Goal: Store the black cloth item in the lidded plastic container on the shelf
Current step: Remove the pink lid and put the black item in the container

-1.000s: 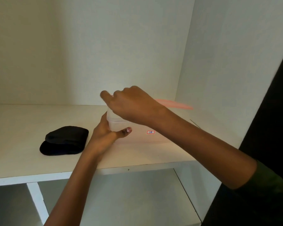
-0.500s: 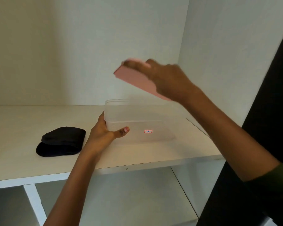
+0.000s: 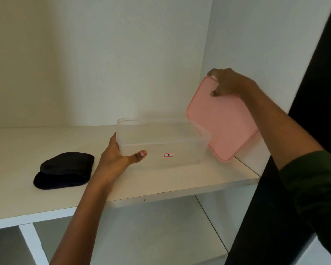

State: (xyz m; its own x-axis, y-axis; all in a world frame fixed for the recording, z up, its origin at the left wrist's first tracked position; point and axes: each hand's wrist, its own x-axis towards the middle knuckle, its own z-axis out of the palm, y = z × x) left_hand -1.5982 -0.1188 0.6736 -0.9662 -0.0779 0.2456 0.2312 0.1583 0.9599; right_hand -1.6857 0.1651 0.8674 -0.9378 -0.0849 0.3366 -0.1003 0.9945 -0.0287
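Lid off, container open on the shelf, black cloth lying to its left.

The left hand (image 3: 116,158) grips the near-left corner of the clear plastic container (image 3: 161,143), thumb across its front wall, and the container stands on the white shelf (image 3: 17,192) with a small red-edged label (image 3: 168,154) on its near side. The right hand (image 3: 230,84) pinches the top edge of the pink lid (image 3: 221,123), held tilted in the air just to the right of the container, by the right wall. The folded black cloth item (image 3: 64,171) lies on the shelf to the left, near the left hand but apart from it.
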